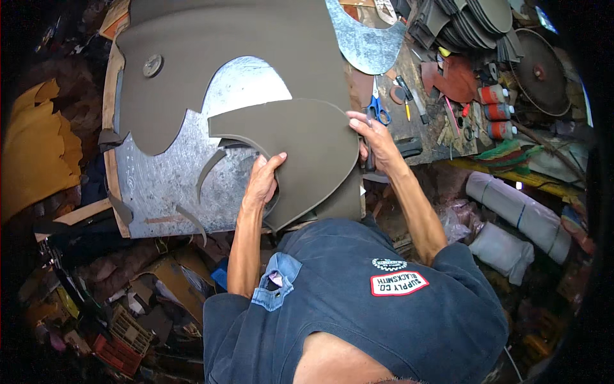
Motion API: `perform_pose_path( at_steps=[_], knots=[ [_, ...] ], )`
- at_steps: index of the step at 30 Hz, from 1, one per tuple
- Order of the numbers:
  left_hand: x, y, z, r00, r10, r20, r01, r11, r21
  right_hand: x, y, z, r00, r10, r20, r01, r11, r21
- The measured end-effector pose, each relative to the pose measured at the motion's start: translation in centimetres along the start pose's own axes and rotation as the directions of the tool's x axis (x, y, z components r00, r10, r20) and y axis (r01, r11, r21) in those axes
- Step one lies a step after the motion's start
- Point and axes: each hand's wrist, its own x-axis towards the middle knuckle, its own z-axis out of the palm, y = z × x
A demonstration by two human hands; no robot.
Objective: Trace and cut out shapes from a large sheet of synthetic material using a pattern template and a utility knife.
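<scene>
A curved piece of thick grey-brown sheet, with one rounded side and one hollow side, is held flat above the front of the work table. My left hand pinches its hollow edge, thumb on top and fingers beneath. At the rounded right edge, my right hand is closed on it, with some fingers hidden; a dark object shows beside those fingers, its kind unclear. Behind lies the large grey-brown sheet with cut-out curves in its edge. Thin curved offcuts rest left of my left hand.
A metal-topped table lies under the sheets, with a round metal disc on the big sheet. To the right are blue-handled scissors, a grey metal template, small bottles and stacked cut pieces. Wrapped rolls lie lower right.
</scene>
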Motion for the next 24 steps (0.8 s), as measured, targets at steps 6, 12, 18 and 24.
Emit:
perform_pose_path(
  at_steps=[6,12,18,24],
  knots=[
    [-0.2,0.9,2.0,0.995,-0.049,-0.092,0.055,0.997,0.057,5.0,2.9,-1.0,0.971,-0.192,0.142,0.238,0.842,-0.485],
    [0.6,0.4,0.4,0.997,0.033,-0.077,-0.009,0.956,0.294,3.0,-3.6,-0.5,0.959,0.096,0.268,0.066,0.841,-0.537],
    [2.6,0.7,0.2,0.995,0.086,-0.055,-0.071,0.97,0.23,4.8,-4.8,-1.0,0.913,-0.012,0.409,0.328,0.62,-0.713],
    [8.5,5.8,-5.6,0.855,0.25,-0.455,-0.422,0.844,-0.33,3.1,-6.9,-2.2,0.886,0.079,0.457,0.322,0.604,-0.729]
  ],
)
